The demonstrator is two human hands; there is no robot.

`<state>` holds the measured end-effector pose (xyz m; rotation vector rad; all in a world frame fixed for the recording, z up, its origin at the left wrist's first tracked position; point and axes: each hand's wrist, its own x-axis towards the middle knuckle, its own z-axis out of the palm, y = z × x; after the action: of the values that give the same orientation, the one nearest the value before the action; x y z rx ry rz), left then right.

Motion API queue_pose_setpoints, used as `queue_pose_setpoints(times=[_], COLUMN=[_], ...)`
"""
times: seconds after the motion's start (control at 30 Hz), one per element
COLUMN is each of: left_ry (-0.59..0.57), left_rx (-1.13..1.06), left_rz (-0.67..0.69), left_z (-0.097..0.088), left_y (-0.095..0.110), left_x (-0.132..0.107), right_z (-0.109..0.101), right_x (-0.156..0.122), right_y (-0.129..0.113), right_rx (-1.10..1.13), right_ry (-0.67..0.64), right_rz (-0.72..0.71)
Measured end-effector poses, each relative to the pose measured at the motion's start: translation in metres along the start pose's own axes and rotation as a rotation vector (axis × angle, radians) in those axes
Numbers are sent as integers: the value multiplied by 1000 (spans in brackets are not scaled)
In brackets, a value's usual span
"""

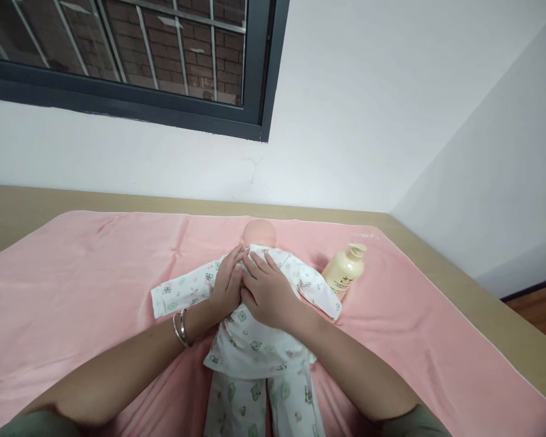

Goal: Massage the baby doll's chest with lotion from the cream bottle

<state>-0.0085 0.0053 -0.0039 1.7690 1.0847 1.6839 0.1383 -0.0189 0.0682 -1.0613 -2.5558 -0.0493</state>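
Observation:
A baby doll lies stretched out on a pink blanket, its smooth round head pointing away from me and no face showing. It wears a white top with small printed animals and matching trousers; the sleeves spread out to both sides. My left hand, with silver bangles on the wrist, rests on the doll's upper body just below the neck, fingers stretched. Beside it, touching it, my right hand lies flat on the top with its fingers extended. Neither hand grips anything.
A pale yellow pump bottle leans by the doll's right-side sleeve. The pink blanket covers most of a wooden surface that meets white walls. A dark-framed window with bars is above.

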Motion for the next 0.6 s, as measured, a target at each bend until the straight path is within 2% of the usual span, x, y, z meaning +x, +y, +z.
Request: queue_pose_setpoints(times=[0.07,0.17,0.27,0.37,0.47,0.6], left_ry=[6,4,7,26,5,-21], left_rx=[-48,-19,34,37,36,85], left_rz=[-1,-1,4,-4,-13,-28], left_z=[0,1,1,1,1,1], left_y=[2,3,2,2,3,4], left_x=[0,0,0,0,1,2], right_z=[-1,-3,-2,3,9,16], right_x=[-6,0,11,8,-8,-21], right_y=[2,20,34,33,28,35], right_rx=[65,107,52,21,83,193], right_ry=[14,23,18,30,102,211], right_rz=[-9,120,217,157,45,25])
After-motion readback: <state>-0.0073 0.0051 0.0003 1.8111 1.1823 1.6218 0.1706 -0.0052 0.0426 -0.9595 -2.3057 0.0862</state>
